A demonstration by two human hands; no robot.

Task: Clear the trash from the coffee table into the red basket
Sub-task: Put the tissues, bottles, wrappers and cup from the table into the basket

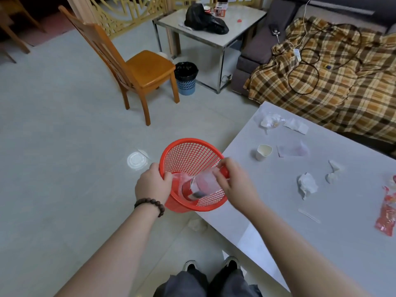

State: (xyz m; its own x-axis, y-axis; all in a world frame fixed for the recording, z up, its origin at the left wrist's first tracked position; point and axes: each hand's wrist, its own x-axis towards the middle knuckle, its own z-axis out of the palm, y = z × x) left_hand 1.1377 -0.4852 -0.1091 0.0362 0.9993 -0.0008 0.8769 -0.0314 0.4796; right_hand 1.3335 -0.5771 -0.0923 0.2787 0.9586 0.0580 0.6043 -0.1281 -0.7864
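Observation:
The red mesh basket (188, 155) is held tilted beside the coffee table's left edge. My left hand (152, 185) grips its left rim. My right hand (234, 181) pinches a clear plastic bag (203, 183) that lies inside the basket over its near rim. On the grey coffee table (267, 232) lie a paper cup (263, 152), crumpled tissues (307, 185), a small twisted tissue (333, 171), a clear pink-tinted wrapper (292, 150), a plastic bag with tissue (271, 120), a folded napkin (296, 126), a thin stick (309, 215) and a red wrapper (386, 213).
A clear plastic lid (137, 160) and a crumpled tissue (196, 224) lie on the tiled floor. A wooden chair (137, 67) and a blue bin (186, 81) stand farther off. A second table (214, 28) and a sofa with a plaid blanket (334, 78) are behind.

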